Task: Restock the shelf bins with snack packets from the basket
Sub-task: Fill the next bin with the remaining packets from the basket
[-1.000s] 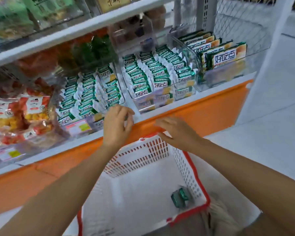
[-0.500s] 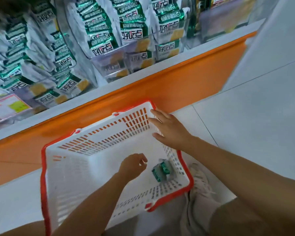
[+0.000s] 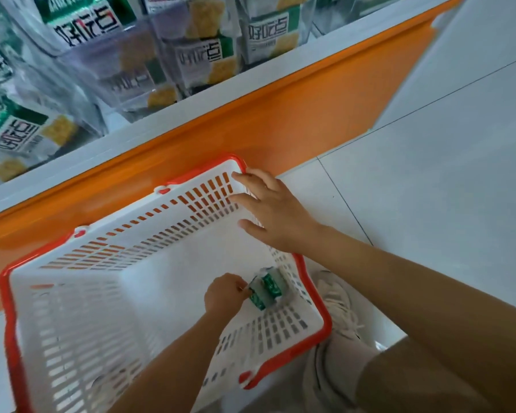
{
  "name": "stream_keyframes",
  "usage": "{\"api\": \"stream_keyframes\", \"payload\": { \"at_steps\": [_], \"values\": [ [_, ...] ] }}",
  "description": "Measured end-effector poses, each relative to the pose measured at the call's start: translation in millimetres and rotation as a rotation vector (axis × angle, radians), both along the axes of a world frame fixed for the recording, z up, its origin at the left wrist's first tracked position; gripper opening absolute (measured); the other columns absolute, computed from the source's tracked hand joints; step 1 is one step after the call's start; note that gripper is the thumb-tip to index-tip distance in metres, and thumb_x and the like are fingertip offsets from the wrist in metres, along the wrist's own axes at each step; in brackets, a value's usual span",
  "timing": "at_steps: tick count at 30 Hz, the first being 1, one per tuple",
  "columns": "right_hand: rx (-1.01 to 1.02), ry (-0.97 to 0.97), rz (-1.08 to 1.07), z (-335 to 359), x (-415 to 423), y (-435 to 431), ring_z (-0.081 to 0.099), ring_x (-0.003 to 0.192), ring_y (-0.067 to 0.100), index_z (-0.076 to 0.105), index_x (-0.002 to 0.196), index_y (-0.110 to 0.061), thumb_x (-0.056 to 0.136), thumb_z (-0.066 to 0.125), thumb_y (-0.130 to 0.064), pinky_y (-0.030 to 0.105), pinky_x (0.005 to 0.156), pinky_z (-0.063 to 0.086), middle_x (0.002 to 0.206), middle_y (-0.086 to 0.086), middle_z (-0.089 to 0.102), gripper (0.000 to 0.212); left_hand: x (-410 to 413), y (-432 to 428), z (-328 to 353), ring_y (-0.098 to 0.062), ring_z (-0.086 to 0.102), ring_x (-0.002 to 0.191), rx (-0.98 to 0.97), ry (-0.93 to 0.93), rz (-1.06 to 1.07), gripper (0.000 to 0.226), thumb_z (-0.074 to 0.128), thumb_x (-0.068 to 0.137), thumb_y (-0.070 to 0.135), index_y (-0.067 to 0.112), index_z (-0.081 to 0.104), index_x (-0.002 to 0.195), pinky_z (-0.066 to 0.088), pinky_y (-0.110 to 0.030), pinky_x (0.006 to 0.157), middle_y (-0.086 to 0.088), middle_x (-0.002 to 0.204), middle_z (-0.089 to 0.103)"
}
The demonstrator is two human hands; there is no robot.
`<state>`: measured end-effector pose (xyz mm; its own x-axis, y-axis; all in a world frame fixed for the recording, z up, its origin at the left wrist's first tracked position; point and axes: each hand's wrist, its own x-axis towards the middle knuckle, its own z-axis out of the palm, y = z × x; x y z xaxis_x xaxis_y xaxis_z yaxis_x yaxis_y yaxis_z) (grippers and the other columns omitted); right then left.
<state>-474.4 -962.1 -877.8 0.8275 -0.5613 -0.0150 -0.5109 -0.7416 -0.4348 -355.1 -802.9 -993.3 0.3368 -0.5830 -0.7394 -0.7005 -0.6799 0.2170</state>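
Two green snack packets (image 3: 265, 289) are seen lying side by side on the floor of a white, red-rimmed basket (image 3: 325, 323), tucked against its right wall near the corner closest to the person, their long axes running away from the person and slightly rightward. The left hand (image 3: 224, 295) is lowered into the basket just to the left of them, its grip curled, with fingertips (image 3: 244, 289) set against the nearer packet's long edge; whether that packet is already pinched cannot be told. The right hand (image 3: 276, 216) is laid with fingers spread over the basket's far right corner, well apart from the packets, so the left is judged the nearer hand for the pick. The clear shelf bins (image 3: 116, 64) above the orange plinth (image 3: 280, 120) are shown packed with matching packets. A pale shoe (image 3: 337, 299) is visible on the tiled floor (image 3: 429, 174) beside the basket.
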Motion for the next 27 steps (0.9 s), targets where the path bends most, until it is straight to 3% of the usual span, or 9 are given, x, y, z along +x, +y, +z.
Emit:
{"api": "stream_keyframes", "payload": {
  "at_steps": [5, 9, 12, 14, 16, 19, 21, 23, 27],
  "values": [
    [-0.053, -0.028, 0.068, 4, 2, 5, 0.018, 0.144, 0.025, 0.057, 0.131, -0.016, 0.094, 0.049, -0.038, 0.049, 0.115, 0.014, 0.152, 0.007, 0.039, 0.044, 32, -11, 36, -0.015, 0.054, 0.07, -0.133, 0.014, -0.043, 0.026, 0.061, 0.093, 0.036, 0.019, 0.057, 0.074, 0.036, -0.025, 0.056, 0.002, 0.074, 0.059],
    [0.073, 0.075, 0.22, 19, 7, 17, 0.026, 0.14, 0.016, 0.042, 0.143, -0.024, 0.09, 0.057, -0.053, 0.035, 0.114, 0.007, 0.149, -0.004, 0.041, 0.062, 62, -20, 83, -0.019, 0.061, 0.075, -0.291, 0.148, 0.139, 0.026, 0.054, 0.099, 0.024, 0.011, 0.068, 0.081, 0.046, -0.028, 0.066, -0.002, 0.081, 0.067],
    [0.242, 0.102, 0.156, 37, 17, 29, 0.036, 0.134, 0.018, 0.035, 0.144, -0.024, 0.08, 0.074, -0.049, 0.036, 0.111, 0.024, 0.148, -0.005, 0.042, 0.079, 80, -16, 128, -0.01, 0.064, 0.079, -0.48, 0.309, 0.309, 0.024, 0.048, 0.102, 0.018, 0.015, 0.069, 0.092, 0.045, -0.026, 0.074, 0.001, 0.089, 0.07],
    [0.354, 0.024, 0.07, 48, 24, 33, 0.046, 0.13, 0.019, 0.039, 0.141, -0.021, 0.08, 0.078, -0.037, 0.034, 0.106, 0.037, 0.145, -0.002, 0.048, 0.074, 88, -9, 153, -0.011, 0.066, 0.084, -0.552, 0.383, 0.385, 0.023, 0.044, 0.104, 0.019, 0.018, 0.067, 0.107, 0.046, -0.023, 0.076, 0.002, 0.097, 0.07],
    [0.492, -0.106, -0.015, 61, 31, 35, 0.055, 0.121, 0.016, 0.045, 0.136, -0.017, 0.082, 0.077, -0.029, 0.024, 0.093, 0.045, 0.135, -0.001, 0.057, 0.063, 94, -2, 171, -0.011, 0.068, 0.085, -0.611, 0.454, 0.465, 0.026, 0.042, 0.104, 0.018, 0.014, 0.066, 0.114, 0.048, -0.022, 0.075, 0.0, 0.098, 0.072],
    [0.617, -0.295, -0.028, 84, 43, 39, 0.062, 0.096, 0.001, 0.057, 0.119, -0.013, 0.085, 0.074, -0.019, 0.007, 0.077, 0.043, 0.105, -0.008, 0.065, 0.039, 99, 10, 194, -0.02, 0.066, 0.091, -0.639, 0.526, 0.522, 0.031, 0.041, 0.103, 0.011, 0.016, 0.071, 0.099, 0.05, -0.033, 0.087, -0.001, 0.09, 0.074],
    [0.656, -0.38, -0.013, 99, 51, 42, 0.064, 0.092, 0.003, 0.059, 0.109, -0.011, 0.087, 0.072, -0.015, 0.015, 0.078, 0.048, 0.1, -0.004, 0.067, 0.026, 101, 15, 208, -0.022, 0.066, 0.092, -0.668, 0.547, 0.522, 0.029, 0.043, 0.101, 0.008, 0.015, 0.071, 0.097, 0.049, -0.039, 0.093, -0.005, 0.09, 0.074],
    [0.619, -0.428, -0.006, 113, 59, 42, 0.065, 0.096, 0.015, 0.06, 0.112, -0.012, 0.09, 0.07, -0.018, 0.026, 0.081, 0.053, 0.104, 0.003, 0.068, 0.025, 105, 20, 220, -0.022, 0.066, 0.09, -0.727, 0.524, 0.495, 0.025, 0.045, 0.102, 0.01, 0.015, 0.069, 0.1, 0.049, -0.042, 0.093, -0.006, 0.094, 0.073],
    [0.425, -0.485, 0.015, 145, 71, 44, 0.06, 0.084, 0.014, 0.064, 0.116, -0.016, 0.092, 0.066, -0.02, 0.025, 0.07, 0.048, 0.096, -0.004, 0.063, 0.024, 114, 27, 250, -0.022, 0.066, 0.095, -0.987, 0.43, 0.45, 0.032, 0.04, 0.1, 0.005, 0.022, 0.067, 0.104, 0.049, -0.042, 0.087, -0.002, 0.102, 0.072]
  ]
}}
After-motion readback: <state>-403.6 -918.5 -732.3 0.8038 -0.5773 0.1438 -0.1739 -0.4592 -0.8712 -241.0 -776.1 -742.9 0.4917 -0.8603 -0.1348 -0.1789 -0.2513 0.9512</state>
